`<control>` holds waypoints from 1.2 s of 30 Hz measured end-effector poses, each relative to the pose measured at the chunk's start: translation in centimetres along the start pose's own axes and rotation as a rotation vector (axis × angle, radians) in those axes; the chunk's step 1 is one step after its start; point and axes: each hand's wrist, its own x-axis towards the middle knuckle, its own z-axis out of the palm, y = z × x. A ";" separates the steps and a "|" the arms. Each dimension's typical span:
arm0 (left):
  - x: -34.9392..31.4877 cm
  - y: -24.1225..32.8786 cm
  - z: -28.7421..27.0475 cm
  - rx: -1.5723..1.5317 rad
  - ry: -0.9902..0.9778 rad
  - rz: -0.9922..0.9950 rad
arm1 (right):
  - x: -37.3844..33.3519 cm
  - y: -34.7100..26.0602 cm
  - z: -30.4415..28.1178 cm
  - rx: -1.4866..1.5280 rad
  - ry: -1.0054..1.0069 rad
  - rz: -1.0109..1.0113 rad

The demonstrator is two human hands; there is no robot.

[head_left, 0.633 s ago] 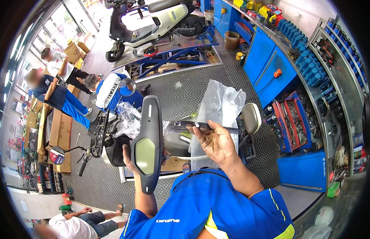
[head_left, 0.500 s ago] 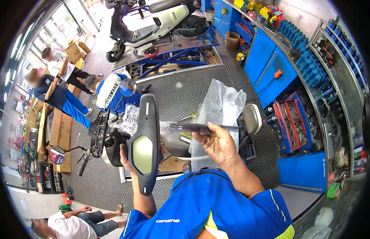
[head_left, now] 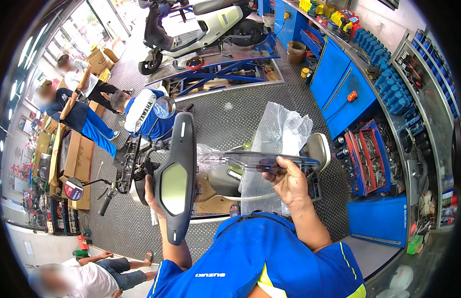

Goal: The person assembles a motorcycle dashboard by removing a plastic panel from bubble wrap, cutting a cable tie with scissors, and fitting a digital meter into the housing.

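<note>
My left hand (head_left: 153,196) grips a long black scooter trim panel (head_left: 186,144) with a pale green six-sided centre, held upright. Part of that hand is hidden behind it. My right hand (head_left: 289,183) pinches a thin, dark, see-through plastic panel (head_left: 260,160), seen nearly edge-on, between thumb and fingers. Both pieces hang apart in the air above a scooter, whose grey seat (head_left: 218,181) shows below. Bubble wrap (head_left: 270,131) lies over the rear of the scooter, beneath the dark panel.
Handlebars (head_left: 105,201) with round mirrors stick out at the left. A person (head_left: 141,113) crouches just beyond them; several others are farther left. At right stand a red and blue tool box (head_left: 364,156) and blue cabinets (head_left: 342,89). Another scooter (head_left: 205,32) rests on a lift.
The dark panel in my right hand has moved slightly right and turned, showing more of its see-through face. My left hand still holds the trim panel, tilted a little differently.
</note>
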 end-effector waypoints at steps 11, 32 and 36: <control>0.8 -0.4 -3.4 -0.080 0.017 -0.103 | 0.1 0.0 -0.5 -0.009 -0.005 -0.027; 1.4 -7.7 0.1 -0.140 -0.023 0.038 | 2.7 0.3 -0.3 0.468 0.079 0.079; 2.2 -8.2 0.9 -0.086 0.052 0.030 | 2.3 0.8 -0.5 0.479 0.024 0.079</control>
